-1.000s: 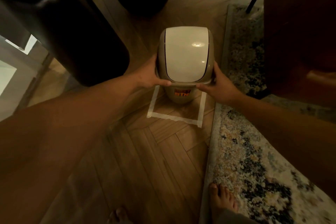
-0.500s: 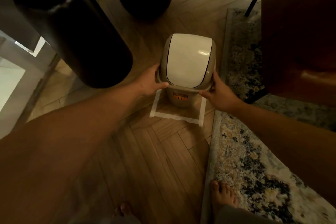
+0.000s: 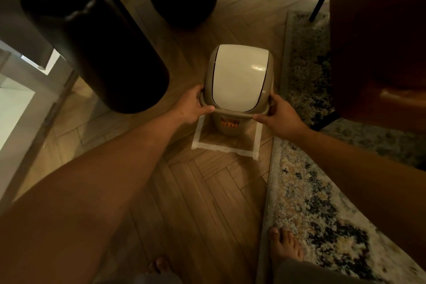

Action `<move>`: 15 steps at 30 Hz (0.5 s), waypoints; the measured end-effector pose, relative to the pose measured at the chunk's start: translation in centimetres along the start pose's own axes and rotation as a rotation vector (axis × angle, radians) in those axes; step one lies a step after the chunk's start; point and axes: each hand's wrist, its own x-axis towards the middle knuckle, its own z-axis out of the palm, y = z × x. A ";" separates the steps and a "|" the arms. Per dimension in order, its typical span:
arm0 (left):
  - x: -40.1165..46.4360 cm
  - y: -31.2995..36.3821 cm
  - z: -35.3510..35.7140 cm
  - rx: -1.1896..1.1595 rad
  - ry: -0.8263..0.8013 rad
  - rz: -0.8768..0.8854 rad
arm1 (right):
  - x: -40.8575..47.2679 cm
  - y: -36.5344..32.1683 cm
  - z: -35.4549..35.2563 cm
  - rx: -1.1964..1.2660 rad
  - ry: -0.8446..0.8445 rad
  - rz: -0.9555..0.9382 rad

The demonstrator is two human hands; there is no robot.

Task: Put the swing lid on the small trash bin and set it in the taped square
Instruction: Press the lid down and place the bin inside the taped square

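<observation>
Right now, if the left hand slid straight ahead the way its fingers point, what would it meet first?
The left hand already grips the trash bin at its rim, fingers pointing right across the swing lid. Going on, it would probably press into the lid's near edge; depth is unclear.

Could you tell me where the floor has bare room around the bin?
Free: wood floor between the white tape square, patterned rug and bare feet. Crowded: tall black cylinder left, rug edge right, hands gripping the beige swing-lid bin.
</observation>
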 end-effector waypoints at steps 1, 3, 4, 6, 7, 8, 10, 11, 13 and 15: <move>-0.1 0.1 -0.1 -0.001 -0.007 -0.002 | 0.0 0.1 0.2 -0.001 0.005 0.003; -0.4 0.6 -0.2 0.014 -0.014 -0.011 | -0.1 0.1 0.5 -0.004 0.016 0.005; -0.7 0.9 -0.3 0.024 -0.010 -0.020 | -0.1 0.1 0.6 0.001 0.016 0.004; -1.1 1.3 -0.5 0.035 -0.007 -0.032 | -0.3 0.1 0.8 0.012 0.006 -0.007; -1.2 1.4 -0.5 0.038 -0.010 -0.031 | -0.4 0.1 0.8 0.014 0.002 -0.012; -1.2 1.4 -0.5 0.034 -0.015 -0.029 | -0.4 0.1 0.8 0.016 0.001 -0.013; -1.3 1.3 -0.5 0.022 -0.028 -0.032 | -0.6 0.1 0.8 0.022 0.004 0.000; -1.3 1.3 -0.5 0.021 -0.030 -0.036 | -0.7 0.1 0.8 0.022 0.005 0.009; -1.4 1.3 -0.6 0.009 -0.033 -0.050 | -0.7 -0.1 0.8 0.012 0.005 0.016; -1.4 1.3 -0.5 -0.003 -0.035 -0.056 | -0.8 -0.1 0.8 0.003 0.005 0.014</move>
